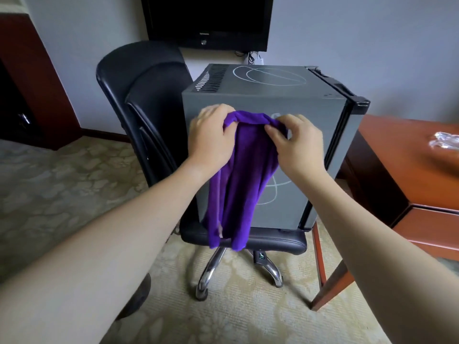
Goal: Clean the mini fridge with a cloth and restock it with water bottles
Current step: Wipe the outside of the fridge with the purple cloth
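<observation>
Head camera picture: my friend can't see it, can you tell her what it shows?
Two bare hands, left hand and right hand, hold up a purple cloth by its top edge in front of a grey mini fridge. The fridge sits on a black office chair, beside a wooden table.

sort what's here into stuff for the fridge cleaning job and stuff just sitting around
For the job:
- purple cloth, held at its top edge by left hand and right hand
- grey mini fridge, door shut

Just around:
- black office chair under the fridge
- reddish wooden table
- black wall television
</observation>
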`<act>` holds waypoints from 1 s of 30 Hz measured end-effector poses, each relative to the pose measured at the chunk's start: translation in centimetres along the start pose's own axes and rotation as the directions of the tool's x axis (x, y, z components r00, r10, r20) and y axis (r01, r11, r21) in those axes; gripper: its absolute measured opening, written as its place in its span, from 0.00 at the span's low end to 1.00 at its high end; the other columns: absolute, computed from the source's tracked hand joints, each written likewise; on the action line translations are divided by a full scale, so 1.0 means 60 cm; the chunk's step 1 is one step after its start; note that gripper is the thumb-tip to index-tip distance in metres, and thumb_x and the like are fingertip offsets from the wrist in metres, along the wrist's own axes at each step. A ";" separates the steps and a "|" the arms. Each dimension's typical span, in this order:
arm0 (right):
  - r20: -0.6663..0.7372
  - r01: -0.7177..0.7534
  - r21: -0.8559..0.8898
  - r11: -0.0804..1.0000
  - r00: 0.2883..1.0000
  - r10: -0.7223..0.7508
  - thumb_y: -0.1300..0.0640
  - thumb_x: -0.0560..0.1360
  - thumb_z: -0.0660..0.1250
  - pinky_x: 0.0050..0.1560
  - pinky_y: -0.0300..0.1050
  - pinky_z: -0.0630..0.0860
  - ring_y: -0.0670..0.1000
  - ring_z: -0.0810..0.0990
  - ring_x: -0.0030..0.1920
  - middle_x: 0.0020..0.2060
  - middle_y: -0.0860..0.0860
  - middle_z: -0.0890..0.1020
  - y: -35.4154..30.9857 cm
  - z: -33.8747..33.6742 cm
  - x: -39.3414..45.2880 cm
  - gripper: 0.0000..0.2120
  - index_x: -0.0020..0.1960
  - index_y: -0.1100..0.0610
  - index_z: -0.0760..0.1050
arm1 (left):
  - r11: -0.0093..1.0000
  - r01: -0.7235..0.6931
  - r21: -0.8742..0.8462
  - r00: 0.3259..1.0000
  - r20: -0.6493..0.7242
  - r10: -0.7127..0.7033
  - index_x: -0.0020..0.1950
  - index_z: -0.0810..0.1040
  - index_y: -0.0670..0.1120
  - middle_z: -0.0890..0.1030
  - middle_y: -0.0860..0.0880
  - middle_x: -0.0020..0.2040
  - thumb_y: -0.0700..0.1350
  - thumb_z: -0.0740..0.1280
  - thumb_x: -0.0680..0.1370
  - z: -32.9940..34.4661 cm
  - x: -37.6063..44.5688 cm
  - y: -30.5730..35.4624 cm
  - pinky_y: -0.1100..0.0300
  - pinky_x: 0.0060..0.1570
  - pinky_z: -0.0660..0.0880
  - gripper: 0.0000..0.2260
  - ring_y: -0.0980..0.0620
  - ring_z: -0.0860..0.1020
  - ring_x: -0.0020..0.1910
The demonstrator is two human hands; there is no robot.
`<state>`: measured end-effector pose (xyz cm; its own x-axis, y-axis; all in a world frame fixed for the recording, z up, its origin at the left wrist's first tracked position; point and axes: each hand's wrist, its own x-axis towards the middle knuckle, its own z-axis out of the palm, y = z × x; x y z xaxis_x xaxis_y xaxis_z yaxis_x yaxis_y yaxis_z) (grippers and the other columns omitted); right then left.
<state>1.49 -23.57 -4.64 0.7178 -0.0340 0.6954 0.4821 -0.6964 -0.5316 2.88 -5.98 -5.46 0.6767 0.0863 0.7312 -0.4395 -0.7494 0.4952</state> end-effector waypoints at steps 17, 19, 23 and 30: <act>-0.046 0.137 -0.092 0.986 0.989 -0.142 0.53 0.76 0.65 0.42 0.42 0.61 0.56 0.76 0.50 0.46 0.54 0.79 0.009 0.146 0.123 0.11 0.49 0.61 0.78 | 0.974 -0.087 -0.208 0.986 -0.156 0.055 0.59 0.76 0.39 0.74 0.46 0.71 0.35 0.64 0.79 0.054 0.037 -0.120 0.70 0.63 0.67 0.10 0.56 0.74 0.67; -0.060 0.150 -0.074 0.986 0.986 -0.155 0.53 0.76 0.65 0.41 0.41 0.60 0.55 0.76 0.47 0.45 0.54 0.79 0.016 0.142 0.122 0.11 0.49 0.60 0.78 | 0.969 -0.097 -0.228 0.978 -0.202 0.050 0.59 0.76 0.38 0.73 0.47 0.71 0.35 0.64 0.78 0.066 0.032 -0.119 0.69 0.64 0.67 0.10 0.59 0.72 0.66; -0.086 0.160 -0.031 0.987 0.983 -0.163 0.53 0.75 0.65 0.40 0.39 0.60 0.53 0.75 0.45 0.44 0.53 0.78 0.025 0.139 0.120 0.10 0.47 0.60 0.78 | 0.940 0.020 -0.340 0.957 -0.267 -0.117 0.62 0.71 0.38 0.77 0.46 0.60 0.38 0.68 0.78 0.083 0.023 -0.109 0.63 0.60 0.71 0.14 0.57 0.75 0.56; -0.127 0.147 0.096 0.984 0.983 -0.135 0.58 0.75 0.66 0.46 0.38 0.63 0.49 0.71 0.49 0.49 0.45 0.75 0.018 0.152 0.103 0.12 0.56 0.61 0.72 | 0.844 0.207 -0.495 0.935 -0.152 -0.319 0.53 0.74 0.48 0.77 0.58 0.38 0.44 0.70 0.79 0.092 0.013 -0.110 0.66 0.40 0.71 0.06 0.64 0.72 0.35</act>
<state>11.04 -17.99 -5.31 0.5768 -0.0305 0.8163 0.6283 -0.6221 -0.4672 9.53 -4.60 -10.75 0.6834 0.4196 0.5973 -0.5228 -0.2897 0.8017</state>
